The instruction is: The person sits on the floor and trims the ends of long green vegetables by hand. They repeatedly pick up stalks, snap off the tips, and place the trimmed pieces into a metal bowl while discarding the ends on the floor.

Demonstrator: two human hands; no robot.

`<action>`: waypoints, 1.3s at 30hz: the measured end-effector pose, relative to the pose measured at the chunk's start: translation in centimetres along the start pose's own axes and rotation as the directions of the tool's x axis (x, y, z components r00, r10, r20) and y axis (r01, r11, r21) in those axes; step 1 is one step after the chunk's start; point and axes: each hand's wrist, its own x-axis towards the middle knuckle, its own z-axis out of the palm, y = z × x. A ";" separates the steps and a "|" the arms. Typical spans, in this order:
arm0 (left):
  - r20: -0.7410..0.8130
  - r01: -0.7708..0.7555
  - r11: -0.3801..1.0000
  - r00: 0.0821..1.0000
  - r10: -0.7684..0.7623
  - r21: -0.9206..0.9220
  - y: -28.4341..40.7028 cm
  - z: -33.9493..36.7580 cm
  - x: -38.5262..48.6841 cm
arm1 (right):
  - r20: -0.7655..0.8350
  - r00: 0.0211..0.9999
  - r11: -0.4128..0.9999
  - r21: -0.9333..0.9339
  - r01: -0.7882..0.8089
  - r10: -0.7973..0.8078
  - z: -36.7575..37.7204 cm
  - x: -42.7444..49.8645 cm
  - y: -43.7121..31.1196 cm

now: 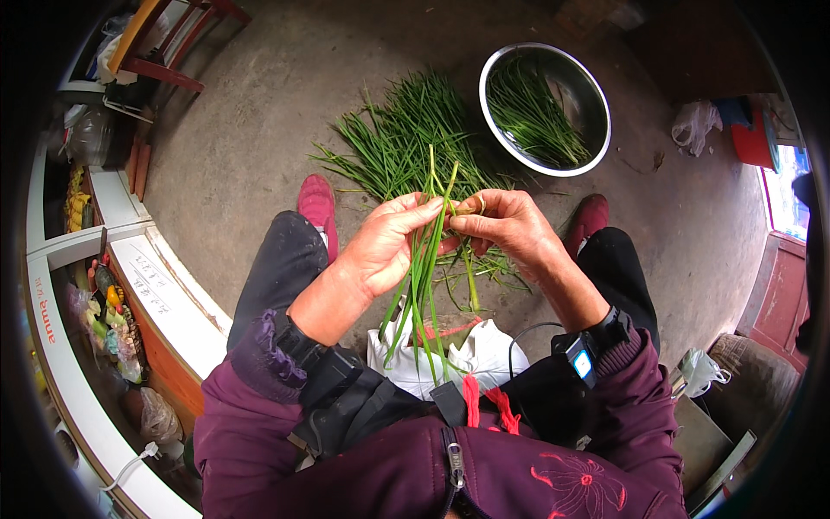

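My left hand (389,243) holds a small bunch of garlic chives (428,279) between thumb and fingers. Their pale cut ends point away from me and the green leaves droop towards my lap. Close beside it, my right hand (512,224) pinches a thin brownish strip of chive leaf (464,211) at the stalks. Beyond both hands a large loose heap of chives (415,130) lies on the concrete floor. More chives (535,117) rest inside a stainless steel basin (604,130) to the heap's right. Loose trimmings (499,266) are scattered below my right hand.
A white plastic bag (395,350) lies between my knees. On the left stand a white open-topped cabinet (130,194) with produce inside and a wooden chair (165,71). A red bucket (752,139) and a plastic bag (697,126) are at the right. My shoes (318,207) flank the chives.
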 end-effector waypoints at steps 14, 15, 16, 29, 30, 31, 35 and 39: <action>-0.097 -0.074 0.826 0.983 0.154 0.559 0.3 2.8 -1.2 | -0.177 0.710 0.498 -0.823 0.273 -0.682 -3.3 0.2 -0.6; -0.081 -0.102 0.811 0.980 0.181 0.576 0.3 2.9 -1.2 | -0.157 0.684 0.448 -0.852 0.271 -0.712 -3.6 0.3 -0.7; -0.065 -0.129 0.795 0.976 0.208 0.592 0.2 2.9 -1.2 | -0.135 0.659 0.398 -0.878 0.266 -0.740 -3.8 0.3 -0.7; -0.131 0.034 0.931 0.991 0.015 0.363 0.7 1.5 -1.0 | -0.424 0.855 0.954 -0.156 0.255 -0.298 -6.1 -0.1 -2.0; -0.138 0.046 0.940 0.990 0.001 0.337 0.6 1.6 -1.0 | -0.321 0.911 0.965 -0.047 0.258 -0.259 -5.5 -0.1 -1.7; -0.134 0.053 0.950 0.991 -0.012 0.308 0.6 1.6 -1.0 | -0.242 0.944 0.968 0.063 0.244 -0.222 -4.6 0.0 -1.3; -0.066 0.134 0.967 0.990 -0.122 0.217 0.7 1.2 -1.0 | -0.078 0.988 0.947 0.285 0.152 -0.135 -2.2 0.3 -0.4; 0.101 0.213 0.969 0.969 -0.226 0.126 1.0 0.7 -1.0 | 0.020 0.996 0.917 0.392 0.070 -0.084 -1.3 0.1 -0.1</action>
